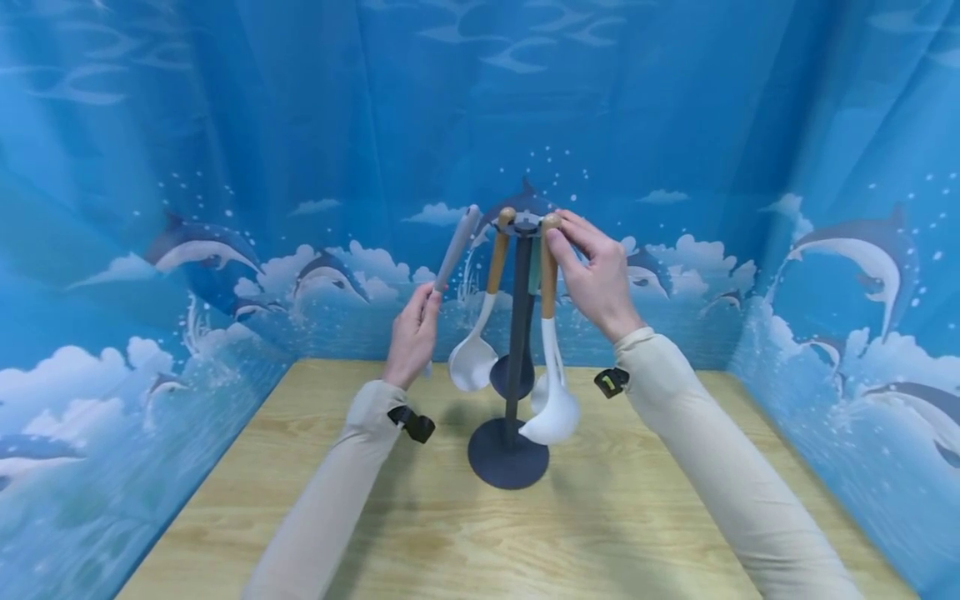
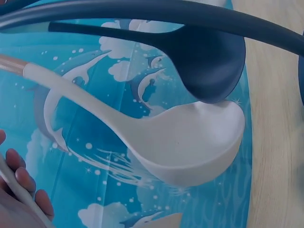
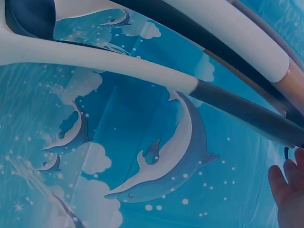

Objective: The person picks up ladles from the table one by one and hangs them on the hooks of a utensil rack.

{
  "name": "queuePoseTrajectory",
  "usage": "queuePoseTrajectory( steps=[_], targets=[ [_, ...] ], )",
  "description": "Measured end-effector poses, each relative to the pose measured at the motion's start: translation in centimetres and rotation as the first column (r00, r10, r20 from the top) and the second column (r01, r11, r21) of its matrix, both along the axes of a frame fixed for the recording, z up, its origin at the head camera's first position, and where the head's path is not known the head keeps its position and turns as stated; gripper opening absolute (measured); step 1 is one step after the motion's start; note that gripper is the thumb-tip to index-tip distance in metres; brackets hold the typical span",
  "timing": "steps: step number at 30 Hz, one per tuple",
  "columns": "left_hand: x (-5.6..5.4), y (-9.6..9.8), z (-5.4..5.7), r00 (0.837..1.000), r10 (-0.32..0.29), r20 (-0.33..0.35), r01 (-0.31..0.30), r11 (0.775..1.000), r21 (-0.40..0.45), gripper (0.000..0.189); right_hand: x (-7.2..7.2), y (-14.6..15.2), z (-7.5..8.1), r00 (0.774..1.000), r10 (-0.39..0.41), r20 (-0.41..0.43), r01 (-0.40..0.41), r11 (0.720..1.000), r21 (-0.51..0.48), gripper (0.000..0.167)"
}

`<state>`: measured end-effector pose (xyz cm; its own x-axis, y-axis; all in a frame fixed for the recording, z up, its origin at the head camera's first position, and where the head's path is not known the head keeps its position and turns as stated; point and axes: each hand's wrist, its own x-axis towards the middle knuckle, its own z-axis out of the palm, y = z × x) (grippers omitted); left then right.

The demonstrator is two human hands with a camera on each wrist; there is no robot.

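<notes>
My left hand (image 1: 414,333) grips a utensil with a long grey handle (image 1: 457,248), tilted up left of a dark utensil stand (image 1: 519,333). Its lower end is mostly hidden, so its kind does not show. My right hand (image 1: 596,271) is at the stand's top, its thumb and fingers pinching the wooden handle of a white ladle (image 1: 557,412) that hangs on the right. A second white ladle (image 1: 472,364) with a wooden handle hangs on the left. Behind the pole hangs a dark ladle (image 2: 209,61).
The stand's round base (image 1: 508,467) rests on a wood-grain table (image 1: 465,542). Behind the right-hand ladle, another utensil with a grey handle (image 3: 242,109) and white shaft hangs partly hidden. Blue dolphin-print curtains (image 1: 450,108) enclose the table at the back and sides.
</notes>
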<state>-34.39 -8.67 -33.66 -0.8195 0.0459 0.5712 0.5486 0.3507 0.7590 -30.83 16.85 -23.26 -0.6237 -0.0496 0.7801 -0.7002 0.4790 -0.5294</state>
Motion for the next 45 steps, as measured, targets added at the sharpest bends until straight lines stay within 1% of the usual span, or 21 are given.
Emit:
queuePoseTrajectory(
  steps=[2, 6, 13, 21, 26, 30, 35, 38, 45],
  targets=[
    [0.12, 0.2, 0.14, 1.0, 0.0, 0.003, 0.0, 1.0, -0.012, 0.046, 0.1, -0.01, -0.08, 1.0, -0.014, 0.008, 0.015, 1.0, -0.007, 0.04],
    [0.31, 0.57, 0.38, 1.0, 0.0, 0.015, 0.0, 1.0, -0.029, 0.046, 0.1, -0.1, -0.25, 0.999, -0.032, -0.009, 0.032, 0.999, -0.014, 0.039],
    [0.31, 0.89, 0.85, 1.0, 0.0, 0.0, 0.0, 0.999, -0.053, 0.047, 0.05, -0.08, -0.18, 0.999, -0.033, -0.037, 0.032, 0.999, -0.023, 0.037],
    [0.19, 0.77, 0.67, 1.0, 0.003, 0.018, -0.001, 0.997, -0.079, 0.047, 0.01, -0.13, -0.06, 0.999, -0.022, -0.035, 0.021, 1.0, -0.02, 0.037],
    [0.23, 0.83, 0.57, 0.999, -0.026, 0.032, 0.029, 0.996, -0.079, 0.046, 0.07, -0.08, 0.07, 0.999, -0.024, -0.03, 0.024, 1.0, -0.01, 0.038],
    [0.31, 0.86, 0.49, 0.999, -0.038, 0.036, 0.041, 0.995, -0.088, 0.046, 0.16, -0.02, 0.13, 1.0, -0.026, -0.016, 0.026, 1.0, -0.002, 0.039],
    [0.26, 0.76, 0.41, 0.998, -0.034, 0.05, 0.04, 0.992, -0.116, 0.047, 0.19, -0.05, 0.15, 0.999, -0.029, -0.012, 0.029, 1.0, 0.002, 0.04],
    [0.28, 0.71, 0.36, 0.998, -0.031, 0.062, 0.039, 0.992, -0.123, 0.047, 0.08, -0.06, 0.07, 1.0, -0.025, -0.015, 0.025, 1.0, 0.002, 0.039],
    [0.34, 0.72, 0.22, 0.997, -0.026, 0.067, 0.034, 0.991, -0.132, 0.047, 0.06, -0.15, 0.0, 1.0, -0.014, -0.019, 0.014, 1.0, -0.005, 0.037]
  ],
)
